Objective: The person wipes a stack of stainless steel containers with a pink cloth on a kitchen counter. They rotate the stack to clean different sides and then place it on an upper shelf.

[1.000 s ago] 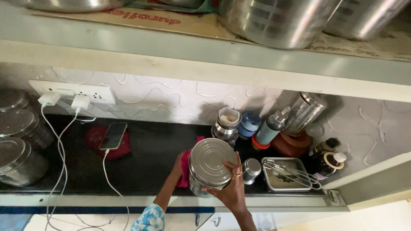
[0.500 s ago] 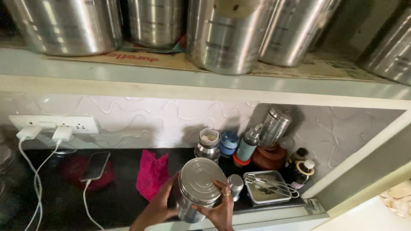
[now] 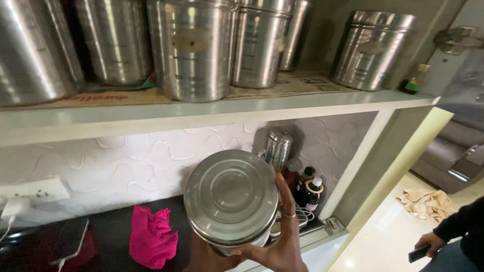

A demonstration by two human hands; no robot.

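Steel canister point(image 3: 231, 199) in right hand point(image 3: 280, 236): polished metal, glossy, lid ringed with smooth concentric ridges. Shelf canisters point(image 3: 191, 48): brushed, reflective metal. Pink cloth point(image 3: 151, 236): soft, matt, crumpled. Tabletop point(image 3: 108, 231): dark, smooth. Wall point(image 3: 126, 161): white, embossed, rough.

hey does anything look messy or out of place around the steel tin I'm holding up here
Only small things. A pink cloth lies crumpled on the dark counter, and another cloth lies bunched on the floor to the right. The steel tin between your left hand and right hand has its lid on, with no dents or spills visible.
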